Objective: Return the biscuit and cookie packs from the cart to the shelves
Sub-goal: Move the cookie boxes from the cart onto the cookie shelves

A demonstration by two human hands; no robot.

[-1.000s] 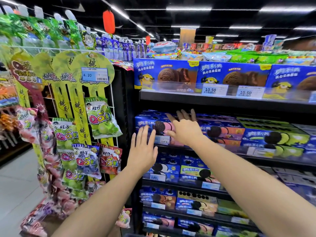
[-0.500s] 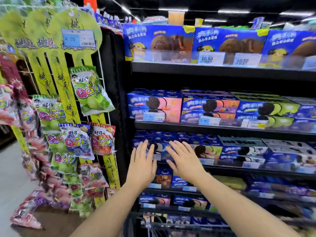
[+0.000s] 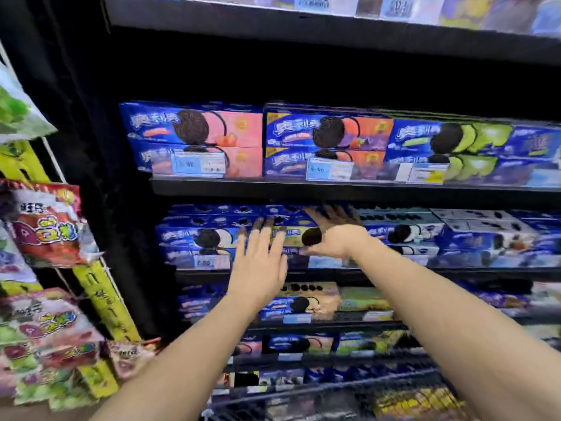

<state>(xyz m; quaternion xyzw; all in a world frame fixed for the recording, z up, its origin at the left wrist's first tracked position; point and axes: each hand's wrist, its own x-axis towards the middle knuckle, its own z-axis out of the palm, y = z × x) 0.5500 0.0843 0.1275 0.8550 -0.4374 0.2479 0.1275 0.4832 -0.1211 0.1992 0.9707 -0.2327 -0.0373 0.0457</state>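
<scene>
Reaching into the shelf (image 3: 455, 271), the right hand (image 3: 337, 240) lies over a yellow-fronted cookie pack (image 3: 291, 237) in the row, fingers across its top, grip unclear through blur; the left hand (image 3: 261, 268) hovers just beside, fingers spread wide, empty

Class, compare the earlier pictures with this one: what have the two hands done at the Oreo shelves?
The right hand dropped from the pink Oreo boxes to reach over a yellow-fronted Oreo box lower down; any grip is blurred. The left hand stayed open, holding nothing.
</scene>
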